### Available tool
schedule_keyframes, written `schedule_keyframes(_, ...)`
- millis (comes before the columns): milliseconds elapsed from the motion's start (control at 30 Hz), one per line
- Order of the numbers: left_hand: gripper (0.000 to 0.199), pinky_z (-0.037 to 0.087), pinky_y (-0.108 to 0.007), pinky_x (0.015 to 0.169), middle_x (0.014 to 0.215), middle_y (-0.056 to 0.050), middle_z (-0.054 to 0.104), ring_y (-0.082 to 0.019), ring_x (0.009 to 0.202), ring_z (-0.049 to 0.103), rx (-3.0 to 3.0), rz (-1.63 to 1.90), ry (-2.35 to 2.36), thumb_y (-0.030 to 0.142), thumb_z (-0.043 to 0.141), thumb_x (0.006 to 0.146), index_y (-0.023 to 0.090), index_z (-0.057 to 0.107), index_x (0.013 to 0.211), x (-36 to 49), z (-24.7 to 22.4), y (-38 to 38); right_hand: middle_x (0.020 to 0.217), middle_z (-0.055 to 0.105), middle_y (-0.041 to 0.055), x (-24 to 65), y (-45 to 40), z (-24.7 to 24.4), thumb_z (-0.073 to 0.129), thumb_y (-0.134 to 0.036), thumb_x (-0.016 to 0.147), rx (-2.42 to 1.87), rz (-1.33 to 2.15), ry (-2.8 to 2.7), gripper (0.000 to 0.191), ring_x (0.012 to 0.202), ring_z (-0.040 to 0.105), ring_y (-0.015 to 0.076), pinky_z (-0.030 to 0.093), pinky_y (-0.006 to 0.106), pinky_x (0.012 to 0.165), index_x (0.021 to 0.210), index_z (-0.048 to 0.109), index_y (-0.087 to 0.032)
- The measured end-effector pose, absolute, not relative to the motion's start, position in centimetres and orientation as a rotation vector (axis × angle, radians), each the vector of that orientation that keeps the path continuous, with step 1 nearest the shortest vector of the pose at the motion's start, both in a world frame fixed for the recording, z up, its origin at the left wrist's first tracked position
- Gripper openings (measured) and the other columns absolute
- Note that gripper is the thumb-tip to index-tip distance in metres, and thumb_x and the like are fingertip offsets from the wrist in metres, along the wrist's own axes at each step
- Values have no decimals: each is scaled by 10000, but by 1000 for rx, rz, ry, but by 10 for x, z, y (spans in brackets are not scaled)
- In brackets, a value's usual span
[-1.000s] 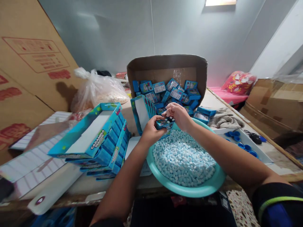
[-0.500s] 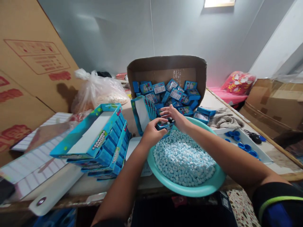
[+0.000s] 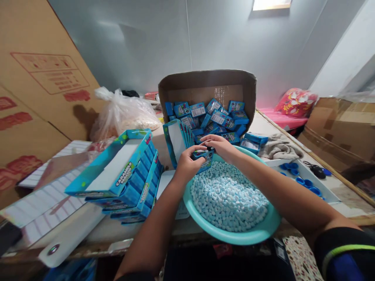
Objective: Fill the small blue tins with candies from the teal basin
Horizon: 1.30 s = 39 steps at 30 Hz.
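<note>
A small blue candy box (image 3: 206,161) is held over the left back edge of a turquoise basin (image 3: 218,235). My left hand (image 3: 187,163) grips it from the left, thumb across the near face and fingers behind. At the box's top edge my right hand (image 3: 220,146) has its fingers bent together on the top flap; the fingertips are partly hidden. Pale blue and white candies (image 3: 231,199) fill the basin below. Directly behind the hands, a cardboard box (image 3: 202,91) lies with its opening towards me, holding many small blue candy boxes (image 3: 225,120).
Blue display trays (image 3: 131,187) are stacked at left, with more folded trays (image 3: 175,142) standing beside the cardboard box. A grey cloth (image 3: 283,147) and a white tray (image 3: 329,195) with blue scoops lie at right. A tied plastic bag (image 3: 125,109) sits at back left.
My right hand has come down onto the top of the candy box, its raised fingers now bent in. The left hand keeps its hold in about the same place.
</note>
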State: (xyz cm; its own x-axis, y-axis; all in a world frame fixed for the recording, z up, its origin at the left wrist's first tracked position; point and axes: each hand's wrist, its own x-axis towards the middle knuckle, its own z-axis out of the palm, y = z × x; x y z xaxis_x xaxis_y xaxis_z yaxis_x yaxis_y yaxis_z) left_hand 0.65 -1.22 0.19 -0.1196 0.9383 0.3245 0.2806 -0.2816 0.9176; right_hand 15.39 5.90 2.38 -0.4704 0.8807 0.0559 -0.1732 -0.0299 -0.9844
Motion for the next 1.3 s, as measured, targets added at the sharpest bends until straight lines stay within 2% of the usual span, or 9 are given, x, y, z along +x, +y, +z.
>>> schedule_keyframes(67,298,553,-338,874,1055,-55,756,-248,1012,689,1588,1434,1360,187,717,670,215,778,960,5,1,-11,777,710,17,153,58,25,601,-147,671,-759,1628,-1438,237,829,641,165,488,290,829,880,706,-182)
schedule_keyframes(133,324,553,-344,888,1060,-56,754,-247,1013,690,1569,1443,1371,190,722,667,213,771,987,5,0,-10,791,709,14,153,57,27,594,-133,654,-770,1636,-1440,254,835,638,160,483,277,811,876,707,-182)
schedule_keyframes(300,483,548,-277,725,1021,-39,716,-185,832,679,1404,1480,1364,192,753,600,199,681,1077,6,3,-10,855,721,34,154,58,30,596,-229,732,-854,1700,-1405,232,783,617,164,466,264,674,932,706,-186)
schedule_keyframes(500,301,443,-213,552,724,33,615,-113,591,537,1405,1461,1464,251,760,600,199,640,871,6,7,-13,975,767,65,160,65,26,543,-194,699,-746,1827,-1392,322,826,655,188,486,282,697,988,686,-189)
schedule_keyframes(633,201,491,-240,628,840,-11,684,-145,703,599,1472,1459,1416,260,745,628,190,701,811,6,7,-13,1011,763,39,159,64,25,557,-169,687,-728,1757,-1475,332,836,647,176,480,265,681,981,706,-207)
schedule_keyframes(733,185,501,-245,653,865,-22,706,-163,753,625,1484,1460,1405,241,740,633,194,739,811,7,8,-12,926,751,34,156,62,24,581,-156,692,-751,1673,-1506,280,836,644,170,480,259,688,934,717,-203)
schedule_keyframes(1000,273,503,-253,640,833,-13,699,-150,691,615,1439,1412,1453,271,761,631,189,732,890,6,4,-12,828,704,30,154,60,21,660,-234,749,-764,1635,-1490,138,826,631,160,485,259,728,862,722,-185)
schedule_keyframes(1167,290,492,-258,681,903,-30,706,-147,731,613,1493,1410,1468,295,762,653,179,700,912,4,0,-10,898,701,37,154,59,24,648,-386,817,-824,1634,-1476,232,809,610,154,461,247,662,906,730,-188)
schedule_keyframes(1300,371,452,-223,619,853,9,654,-119,677,582,1476,1462,1449,260,782,621,197,614,945,4,-1,-9,853,699,33,153,60,23,742,-355,757,-728,1553,-1572,198,826,610,152,474,264,763,852,726,-181)
